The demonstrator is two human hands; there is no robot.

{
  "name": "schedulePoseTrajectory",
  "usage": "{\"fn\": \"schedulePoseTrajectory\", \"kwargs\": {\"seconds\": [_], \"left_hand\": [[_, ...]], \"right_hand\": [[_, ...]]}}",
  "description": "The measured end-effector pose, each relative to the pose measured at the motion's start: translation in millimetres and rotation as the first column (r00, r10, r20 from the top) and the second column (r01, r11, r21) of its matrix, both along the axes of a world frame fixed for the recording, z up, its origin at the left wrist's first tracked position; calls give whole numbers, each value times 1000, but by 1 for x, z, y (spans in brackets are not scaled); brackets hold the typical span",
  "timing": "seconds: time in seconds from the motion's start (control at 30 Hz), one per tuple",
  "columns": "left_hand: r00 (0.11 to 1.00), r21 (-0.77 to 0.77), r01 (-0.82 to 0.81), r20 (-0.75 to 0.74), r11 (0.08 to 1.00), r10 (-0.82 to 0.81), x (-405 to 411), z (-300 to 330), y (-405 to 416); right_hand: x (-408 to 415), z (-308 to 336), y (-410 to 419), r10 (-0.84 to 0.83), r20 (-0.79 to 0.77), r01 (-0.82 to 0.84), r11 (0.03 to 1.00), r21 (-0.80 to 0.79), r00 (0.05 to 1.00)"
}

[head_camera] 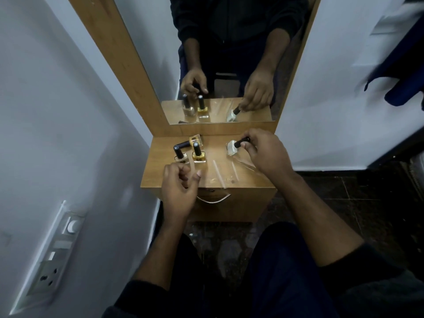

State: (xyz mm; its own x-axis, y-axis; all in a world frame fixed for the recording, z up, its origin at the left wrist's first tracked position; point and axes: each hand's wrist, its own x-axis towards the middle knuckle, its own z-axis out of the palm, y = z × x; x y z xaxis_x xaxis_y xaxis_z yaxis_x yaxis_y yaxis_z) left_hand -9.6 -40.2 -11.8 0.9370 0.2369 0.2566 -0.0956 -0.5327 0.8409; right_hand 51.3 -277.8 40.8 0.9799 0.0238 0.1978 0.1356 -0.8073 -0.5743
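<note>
The right hand [263, 154] is pinching the slim black cap [242, 141] of a white glass nail-polish bottle [232, 149] between thumb and curled fingertips, holding it over the right rear part of the brown wooden tabletop [229, 177]. The bottle is leaning. Its long axis is running from the pale body on the left up to the cap on the right, so the cap is pointing into the fingers and the base is facing away from them. Whether the base is touching the wood I cannot tell.

The left hand [177, 189] is hovering over the front left edge, fingers loosely curled and gripping nothing. It is sitting well apart from the white bottle but near 3 other black-capped bottles: a clear pale upright bottle [181, 158], a gold-yellow upright bottle [198, 157] just beside it, and a gold bottle lying on its side [195, 140] behind them.

The right hand is plainly the nearer one, so setting the bottle upright probably means swinging the cap leftward over the base.
</note>
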Motion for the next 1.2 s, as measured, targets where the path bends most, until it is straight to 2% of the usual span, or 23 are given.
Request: {"fn": "schedulePoseTrajectory", "kwargs": {"seconds": [0.17, 0.27, 0.53, 0.7, 0.9, 0.97, 1.1, 1.2], "left_hand": [[989, -66, -141, 38, 988, 143, 33, 8, 32], [985, -26, -172, 5, 985, 173, 58, 18, 48], [962, 114, 80, -270, 990, -47, 101, 20, 59], [950, 143, 152, -294, 978, -105, 108, 16, 68], [949, 341, 183, -305, 922, -76, 114, 17, 59], [963, 359, 142, -267, 923, -45, 112, 17, 60], [983, 248, -14, -174, 969, 59, 101, 18, 76], [984, 227, -100, -119, 969, 129, 88, 29, 87]], "right_hand": [[11, 17, 17, 137, 49, -128, 980, -151, 989], [16, 24, 27, 225, 27, -211, 943, -258, 974], [20, 23, 33, 218, -6, -210, 933, -292, 976], [22, 31, 46, 248, 43, -222, 920, -323, 968], [22, 38, 67, 288, 67, -252, 911, -326, 955], [17, 39, 70, 283, 86, -244, 919, -310, 955], [8, 41, 69, 263, 107, -222, 930, -291, 959], [3, 45, 70, 248, 122, -208, 940, -271, 961]]}}
